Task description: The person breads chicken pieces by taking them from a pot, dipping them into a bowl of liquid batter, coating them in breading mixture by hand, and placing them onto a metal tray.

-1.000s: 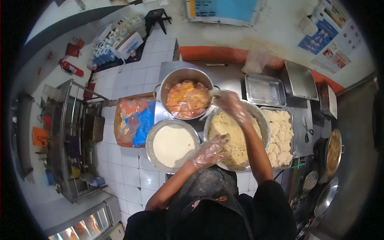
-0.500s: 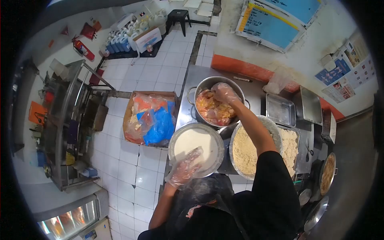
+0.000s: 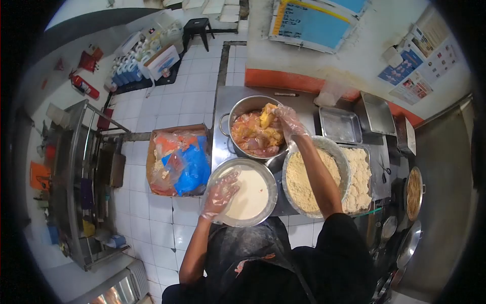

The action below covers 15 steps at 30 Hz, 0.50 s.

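Note:
In a clear plastic glove, my right hand [image 3: 289,121] grips a yellow-coated piece of raw chicken [image 3: 267,116] over the far right side of a metal pot [image 3: 236,147]. More marinated raw meat [image 3: 251,136] fills the pot. My left hand [image 3: 221,195], also gloved, has its fingers stretched out over the left part of a bowl [image 3: 274,194] of white batter [image 3: 253,195]; whether it touches the batter I cannot tell. Beneath my right forearm is a basin [image 3: 346,163] of pale yellow flour [image 3: 301,177].
Right of the basin, a tray holds flour-coated pieces [image 3: 356,181]. Metal pans [image 3: 340,126] stand behind it, with scissors [image 3: 385,169] and a frying pan [image 3: 414,195] farther right. A cardboard box [image 3: 152,164] with plastic bags stands to the left. A steel shelf [image 3: 86,177] is at far left.
My right hand has come up from inside the pot with a piece of chicken. My left hand has shifted towards the bowl's left side. The camera view has turned slightly.

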Tool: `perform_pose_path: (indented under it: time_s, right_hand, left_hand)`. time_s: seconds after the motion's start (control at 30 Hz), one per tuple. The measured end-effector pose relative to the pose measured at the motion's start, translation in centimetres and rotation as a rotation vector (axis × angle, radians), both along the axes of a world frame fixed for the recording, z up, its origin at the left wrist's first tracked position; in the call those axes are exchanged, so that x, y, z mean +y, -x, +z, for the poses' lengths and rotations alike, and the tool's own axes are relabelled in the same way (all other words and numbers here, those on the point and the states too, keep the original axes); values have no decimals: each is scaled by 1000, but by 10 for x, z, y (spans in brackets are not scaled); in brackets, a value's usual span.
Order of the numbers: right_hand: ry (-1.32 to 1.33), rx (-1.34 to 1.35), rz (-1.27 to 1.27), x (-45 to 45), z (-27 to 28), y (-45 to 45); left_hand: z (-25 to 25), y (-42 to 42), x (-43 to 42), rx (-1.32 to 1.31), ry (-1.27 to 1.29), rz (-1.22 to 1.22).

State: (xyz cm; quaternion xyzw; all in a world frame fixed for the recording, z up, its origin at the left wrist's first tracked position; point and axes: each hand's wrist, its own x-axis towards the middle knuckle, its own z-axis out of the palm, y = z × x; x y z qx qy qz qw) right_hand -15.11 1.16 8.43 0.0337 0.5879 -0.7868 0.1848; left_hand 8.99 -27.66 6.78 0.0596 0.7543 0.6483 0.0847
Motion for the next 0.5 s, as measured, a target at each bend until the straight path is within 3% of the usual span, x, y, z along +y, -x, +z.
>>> perform_pose_path:
  time_s: [0.07, 0.17, 0.2, 0.27, 0.33, 0.47, 0.5]
  right_hand:
    - [71, -49, -23, -5, 5, -14]
    - [133, 54, -23, -10, -3, -38]
    - [108, -29, -25, -14, 7, -48]
    - [106, 190, -68, -34, 6, -67]
    - [58, 367, -97, -51, 9, -86]
    - [-55, 136, 102, -63, 33, -132]
    - [-155, 215, 126, -66, 33, -138]
  left_hand:
    - [22, 24, 8, 45, 184, -100]
    - [19, 47, 24, 40, -20, -70]
    - [16, 53, 32, 26, -143, -22]
    - [10, 63, 46, -5, -386, 73]
    - [15, 68, 46, -32, -303, 126]
    - [25, 59, 39, -65, -378, 158]
    - [21, 55, 35, -70, -404, 154]
